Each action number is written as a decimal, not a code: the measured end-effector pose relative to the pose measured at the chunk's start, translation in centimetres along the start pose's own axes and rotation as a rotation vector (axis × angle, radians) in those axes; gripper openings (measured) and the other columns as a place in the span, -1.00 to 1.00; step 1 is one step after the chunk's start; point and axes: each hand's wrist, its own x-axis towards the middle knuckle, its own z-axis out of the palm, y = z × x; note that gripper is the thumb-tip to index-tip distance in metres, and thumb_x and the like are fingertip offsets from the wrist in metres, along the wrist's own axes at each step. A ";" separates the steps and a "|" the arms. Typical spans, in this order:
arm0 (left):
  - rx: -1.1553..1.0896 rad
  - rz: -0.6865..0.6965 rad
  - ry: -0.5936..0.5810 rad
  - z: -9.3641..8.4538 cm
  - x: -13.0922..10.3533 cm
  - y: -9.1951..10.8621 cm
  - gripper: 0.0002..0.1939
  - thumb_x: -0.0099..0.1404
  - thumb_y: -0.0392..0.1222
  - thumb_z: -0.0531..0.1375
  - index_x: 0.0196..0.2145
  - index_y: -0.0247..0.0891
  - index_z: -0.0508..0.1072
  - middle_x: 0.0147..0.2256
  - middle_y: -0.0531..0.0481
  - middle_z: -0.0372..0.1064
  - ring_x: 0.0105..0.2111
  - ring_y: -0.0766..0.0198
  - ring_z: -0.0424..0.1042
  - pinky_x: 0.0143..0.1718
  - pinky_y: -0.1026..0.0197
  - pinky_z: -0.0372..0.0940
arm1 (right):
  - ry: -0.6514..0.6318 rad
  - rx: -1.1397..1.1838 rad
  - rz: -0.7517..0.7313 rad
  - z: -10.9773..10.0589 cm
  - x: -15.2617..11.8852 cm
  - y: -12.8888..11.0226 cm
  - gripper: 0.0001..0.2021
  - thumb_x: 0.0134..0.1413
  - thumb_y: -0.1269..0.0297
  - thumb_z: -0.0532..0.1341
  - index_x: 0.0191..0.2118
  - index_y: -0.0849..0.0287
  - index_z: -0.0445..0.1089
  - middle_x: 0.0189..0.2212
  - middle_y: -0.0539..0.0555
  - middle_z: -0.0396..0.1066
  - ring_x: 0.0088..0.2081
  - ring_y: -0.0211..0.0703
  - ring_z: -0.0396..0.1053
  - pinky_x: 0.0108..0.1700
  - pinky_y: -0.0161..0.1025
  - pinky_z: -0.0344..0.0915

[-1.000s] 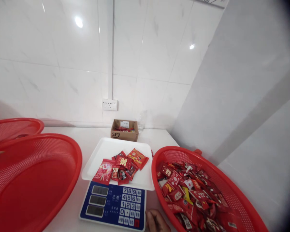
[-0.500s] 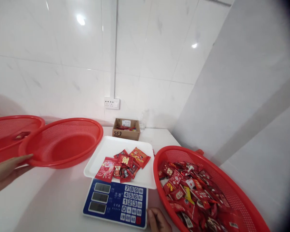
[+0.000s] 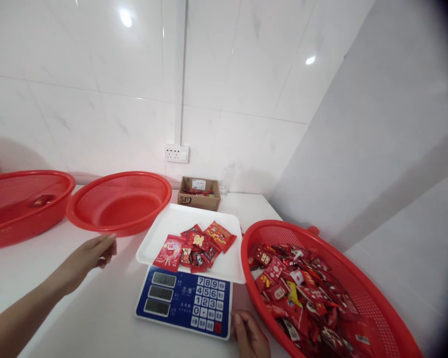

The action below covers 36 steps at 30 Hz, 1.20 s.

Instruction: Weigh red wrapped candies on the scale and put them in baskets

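Observation:
My left hand [image 3: 99, 249] hovers over the white table in front of a red basket [image 3: 119, 204], apart from its rim, its fingers curled together; whether anything is in them is hidden. Beside the lower right corner of a blue scale [image 3: 182, 303], my right hand [image 3: 249, 334] rests with bent fingers, the thumb near the scale's edge. On the scale lies a white tray [image 3: 155, 238] with several red candy packets [image 3: 197, 248] in a loose pile. A large red basket [image 3: 358, 268] full of wrapped candies stands to the right of my right hand.
Another red basket [image 3: 26, 223] at the far left holds a small packet. Behind the tray sits a cardboard box [image 3: 199, 201] with packets inside, next to a clear plastic item [image 3: 224, 180]. A tiled wall with a socket [image 3: 176, 153] rises behind the table.
My left hand has let go of the middle basket's rim and moved right. That basket now stands farther back, apart from the far left one. My right hand has stayed beside the scale.

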 end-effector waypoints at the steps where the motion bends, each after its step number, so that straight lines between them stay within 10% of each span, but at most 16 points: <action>1: 0.124 0.081 0.024 0.9 -0.3 0.4 -0.59 0.24 0.14 0.07 -0.54 -0.24 0.35 -0.59 0.14 0.30 -0.58 0.39 0.25 -0.52 0.32 0.24 | -0.004 0.007 -0.003 0.0 0.0 -0.1 -0.48 -0.07 -0.26 0.13 -0.51 0.17 0.45 -0.64 0.00 0.38 -0.55 -0.21 0.30 -0.46 -0.36 0.22; 9: 0.690 0.773 -0.162 8.6 -1.8 2.4 -0.67 0.25 0.01 0.13 -0.08 -0.17 0.38 -0.01 -0.12 0.37 -0.01 0.09 0.34 -0.03 0.08 0.30 | -0.013 0.019 0.014 -0.3 -0.3 -1.5 -0.50 -0.05 -0.24 0.14 -0.51 0.16 0.42 -0.64 -0.02 0.32 -0.54 -0.21 0.27 -0.44 -0.35 0.23; 14: 0.873 0.895 -0.291 10.8 -1.7 2.0 -0.53 0.18 -0.20 0.24 0.05 -0.21 0.31 0.11 -0.18 0.28 0.12 0.01 0.25 0.10 -0.01 0.23 | 0.008 0.000 -0.004 -0.3 -0.5 -1.7 -0.49 -0.02 -0.24 0.11 -0.48 0.17 0.43 -0.63 -0.02 0.33 -0.53 -0.21 0.26 -0.44 -0.34 0.22; 22: 0.747 0.923 -0.222 8.9 -1.4 1.8 -0.70 0.36 -0.24 -0.06 -0.06 -0.15 0.38 -0.02 -0.06 0.41 0.02 0.19 0.36 0.01 0.12 0.31 | 0.008 0.051 0.016 -0.2 -0.5 -1.9 -0.51 -0.04 -0.23 0.14 -0.45 0.16 0.45 -0.62 -0.03 0.34 -0.53 -0.21 0.27 -0.44 -0.34 0.23; 31: 0.723 0.785 0.242 4.0 4.0 5.6 -0.65 0.34 -0.04 -0.07 -0.11 -0.22 0.40 -0.05 -0.17 0.40 -0.01 0.05 0.35 -0.01 0.00 0.27 | 0.015 0.008 -0.018 -0.3 -0.4 -1.7 -0.51 -0.01 -0.22 0.12 -0.44 0.17 0.45 -0.61 0.00 0.36 -0.53 -0.20 0.28 -0.43 -0.33 0.25; 36: 0.777 0.770 0.109 5.0 6.1 6.2 -0.60 0.30 0.02 -0.01 -0.10 -0.32 0.39 -0.01 -0.29 0.35 0.05 -0.07 0.26 0.06 -0.12 0.17 | 0.003 0.019 -0.001 -0.3 -0.5 -1.7 -0.51 -0.01 -0.22 0.13 -0.44 0.18 0.45 -0.62 -0.01 0.34 -0.53 -0.20 0.28 -0.44 -0.34 0.24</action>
